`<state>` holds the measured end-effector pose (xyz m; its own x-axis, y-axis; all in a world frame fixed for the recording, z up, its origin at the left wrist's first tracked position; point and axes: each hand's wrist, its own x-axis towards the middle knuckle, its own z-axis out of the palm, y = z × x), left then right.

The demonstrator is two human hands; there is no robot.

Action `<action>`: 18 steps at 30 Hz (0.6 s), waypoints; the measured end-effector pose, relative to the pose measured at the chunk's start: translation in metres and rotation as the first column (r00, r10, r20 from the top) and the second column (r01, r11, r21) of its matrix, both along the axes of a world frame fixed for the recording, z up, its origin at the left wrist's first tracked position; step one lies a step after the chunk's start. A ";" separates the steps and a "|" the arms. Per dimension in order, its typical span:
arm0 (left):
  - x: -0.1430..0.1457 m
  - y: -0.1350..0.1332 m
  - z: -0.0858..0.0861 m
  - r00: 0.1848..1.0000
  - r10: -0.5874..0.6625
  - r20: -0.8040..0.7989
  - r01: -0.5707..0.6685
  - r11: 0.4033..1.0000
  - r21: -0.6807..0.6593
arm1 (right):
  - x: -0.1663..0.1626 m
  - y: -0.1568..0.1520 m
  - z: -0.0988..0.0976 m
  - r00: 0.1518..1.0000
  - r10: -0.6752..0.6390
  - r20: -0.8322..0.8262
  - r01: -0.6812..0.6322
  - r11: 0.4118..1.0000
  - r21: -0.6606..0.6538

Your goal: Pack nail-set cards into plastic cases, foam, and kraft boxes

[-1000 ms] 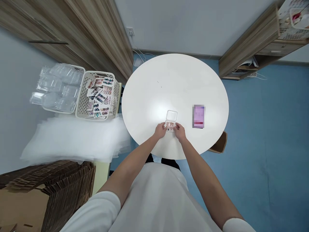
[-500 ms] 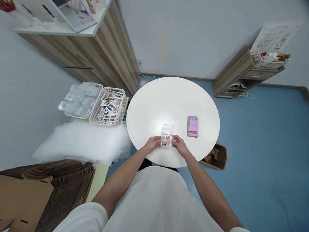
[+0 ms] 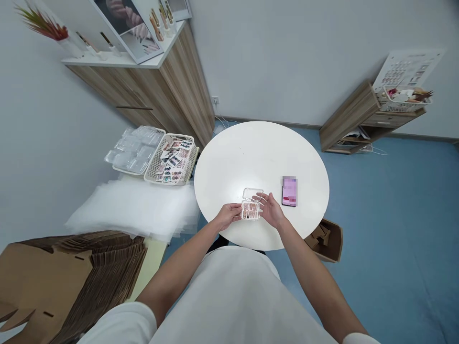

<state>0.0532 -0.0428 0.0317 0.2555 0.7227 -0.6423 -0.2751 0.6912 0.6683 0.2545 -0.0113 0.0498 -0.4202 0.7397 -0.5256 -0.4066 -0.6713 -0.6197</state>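
Since the earlier frame the right hand (image 3: 271,210) has let go of the case's right side and now reaches with spread fingers over the top right of it, fingertips at the raised lid (image 3: 253,193); the view has also lifted, so more of the room shows.

A small clear plastic case (image 3: 250,209) sits near the near edge of the round white table (image 3: 233,157), slightly left of the table's middle. Its lid stands swung back on the far side, so the case opens away from the person. The tray part lies flat, its long axis running left to right along the near edge, and holds rows of pinkish press-on nails.

The left hand (image 3: 227,216) grips the left end of the tray, thumb and fingers pinched on its rim. The right hand is loose and unclenched; whether its fingertips actually touch the lid cannot be told.

A phone (image 3: 289,191) lies toward the right edge of the table, near the right hand but apart from it, its long axis pointing away from the person.

Off the left edge, a basket (image 3: 186,169) of nail sets stands beside a tray of clear empty cases (image 3: 134,148).
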 end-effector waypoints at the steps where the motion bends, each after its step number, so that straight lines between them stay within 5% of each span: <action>1: -0.001 0.002 0.002 1.000 -0.001 0.014 0.001 1.000 0.005 | -0.002 -0.002 0.003 1.000 -0.007 -0.003 0.007 1.000 0.000; 10: -0.018 0.013 0.010 0.984 -0.072 0.165 0.076 0.997 -0.021 | -0.023 -0.022 0.010 0.966 -0.084 0.243 0.065 0.994 0.084; 18: -0.043 0.014 -0.006 0.988 -0.115 -0.104 0.122 0.990 0.065 | -0.058 -0.022 -0.007 0.900 -0.152 0.408 0.096 0.983 0.155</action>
<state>0.0105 -0.0286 0.0257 0.2793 0.7359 -0.6168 -0.1236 0.6645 0.7370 0.1962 -0.0336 0.0426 -0.0839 0.8439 -0.5299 -0.1669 -0.5362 -0.8275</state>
